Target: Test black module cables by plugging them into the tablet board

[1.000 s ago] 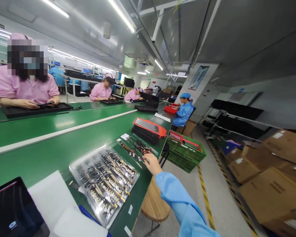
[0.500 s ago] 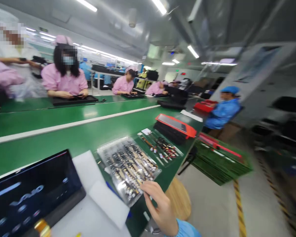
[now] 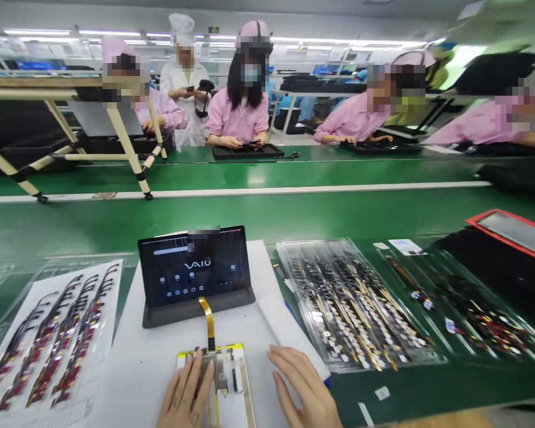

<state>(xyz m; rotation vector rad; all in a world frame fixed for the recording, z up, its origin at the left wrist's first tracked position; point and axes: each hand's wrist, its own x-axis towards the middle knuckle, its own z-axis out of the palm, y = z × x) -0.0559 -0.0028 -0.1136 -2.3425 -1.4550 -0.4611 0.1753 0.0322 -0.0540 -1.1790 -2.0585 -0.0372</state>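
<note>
My left hand (image 3: 185,389) lies with its fingers stretched out over an opened device assembly (image 3: 234,380) with yellow edges and exposed parts. An orange flex cable (image 3: 208,316) runs from this assembly up to a lit tablet screen (image 3: 200,267), which leans on a dark stand (image 3: 200,308) and shows a VAIO logo. To the right of the assembly, my right hand (image 3: 303,386) is open and seems to hold nothing. Both wrists are cut off by the lower edge.
White foam sheets (image 3: 129,351) lie under the work. At left, a tray (image 3: 82,345) carries rows of wired parts. A clear tray of small flex parts (image 3: 352,303) and another of loose cables (image 3: 477,315) sit at right. Co-workers in pink (image 3: 238,113) sit across the green bench.
The view has swung left and levelled. My right hand has left the clear parts tray for the foam beside the opened assembly. My left hand has come into view on the assembly.
</note>
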